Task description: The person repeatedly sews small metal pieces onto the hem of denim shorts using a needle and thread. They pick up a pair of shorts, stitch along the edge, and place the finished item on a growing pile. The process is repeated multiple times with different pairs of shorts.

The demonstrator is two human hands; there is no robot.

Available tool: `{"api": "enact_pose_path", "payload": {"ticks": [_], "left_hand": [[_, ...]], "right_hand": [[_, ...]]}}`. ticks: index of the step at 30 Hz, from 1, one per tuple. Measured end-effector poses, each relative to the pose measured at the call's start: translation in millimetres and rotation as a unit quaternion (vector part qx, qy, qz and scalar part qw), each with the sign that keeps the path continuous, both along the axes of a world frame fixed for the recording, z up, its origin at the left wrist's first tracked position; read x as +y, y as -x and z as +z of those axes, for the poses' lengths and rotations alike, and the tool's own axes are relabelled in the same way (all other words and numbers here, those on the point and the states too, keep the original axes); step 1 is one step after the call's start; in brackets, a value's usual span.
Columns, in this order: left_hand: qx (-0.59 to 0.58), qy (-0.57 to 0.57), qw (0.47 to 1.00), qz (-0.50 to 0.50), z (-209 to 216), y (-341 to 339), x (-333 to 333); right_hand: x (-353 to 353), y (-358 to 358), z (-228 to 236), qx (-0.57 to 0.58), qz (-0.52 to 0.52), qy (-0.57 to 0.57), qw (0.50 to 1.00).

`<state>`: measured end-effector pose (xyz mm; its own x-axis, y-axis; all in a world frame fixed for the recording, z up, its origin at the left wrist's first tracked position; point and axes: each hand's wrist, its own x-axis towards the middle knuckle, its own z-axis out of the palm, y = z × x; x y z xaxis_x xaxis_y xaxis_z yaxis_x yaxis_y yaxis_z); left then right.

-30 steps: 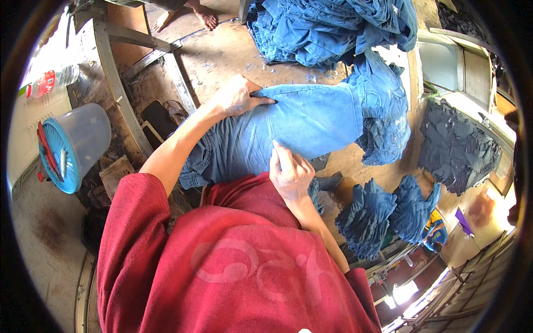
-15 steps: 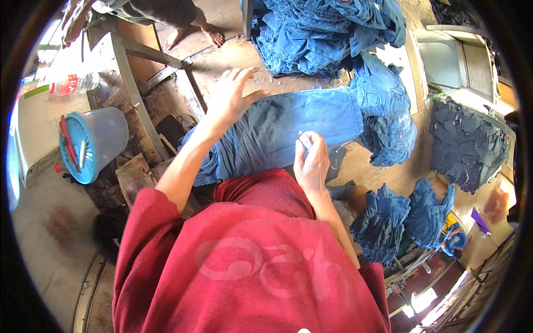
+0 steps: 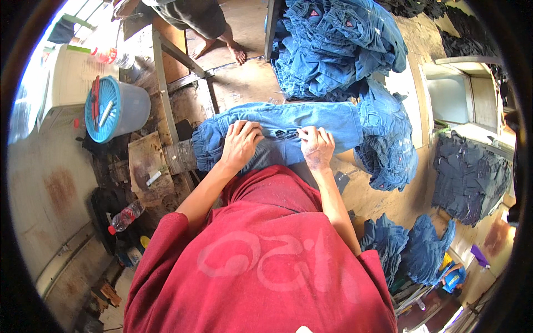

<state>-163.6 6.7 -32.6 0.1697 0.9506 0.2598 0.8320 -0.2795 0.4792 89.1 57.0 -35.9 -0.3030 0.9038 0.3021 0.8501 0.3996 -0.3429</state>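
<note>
A pair of blue denim trousers (image 3: 327, 119) lies across my lap, its gathered waistband at the left. My left hand (image 3: 241, 145) is closed on the cloth near the middle, knuckles up. Close by on the right, my right hand (image 3: 317, 149) pinches the same garment with bent fingers. Between both hands the denim parts in a small dark gap. Whether a small tool is tucked inside my right hand cannot be seen.
A tall pile of blue denim garments (image 3: 338, 50) stands beyond the trousers, with dark folded clothes (image 3: 469, 175) at the right. A bucket with a blue lid (image 3: 102, 114) sits left, near a wooden board (image 3: 145, 161) and a bottle (image 3: 127, 216). Another person's bare feet (image 3: 236, 54) show at the far side.
My left hand has come down from the air onto the denim. My right hand, which held a small pale tool, now pinches the cloth. The garment's darker area has shifted toward me.
</note>
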Motion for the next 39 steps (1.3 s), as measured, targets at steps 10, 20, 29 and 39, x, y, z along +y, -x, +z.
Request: {"api": "enact_pose_path", "payload": {"ticks": [10, 20, 29, 39], "left_hand": [[0.013, -0.056, 0.996, 0.073, 18.6, -18.8, -22.9], [0.024, -0.061, 0.994, 0.084, 19.8, -19.9, -24.7], [0.025, -0.058, 0.994, 0.088, 16.6, -22.0, -25.3], [0.010, -0.046, 0.993, 0.107, 17.0, -25.6, -23.8]], "right_hand": [[-15.1, 23.8, 28.3, 0.341, -0.050, 0.482, 0.806], [-4.4, 19.7, 26.1, 0.584, -0.217, 0.649, 0.436], [6.6, 28.5, 27.9, 0.546, -0.268, 0.633, 0.479], [3.6, 23.8, 21.0, 0.521, -0.186, 0.653, 0.517]]}}
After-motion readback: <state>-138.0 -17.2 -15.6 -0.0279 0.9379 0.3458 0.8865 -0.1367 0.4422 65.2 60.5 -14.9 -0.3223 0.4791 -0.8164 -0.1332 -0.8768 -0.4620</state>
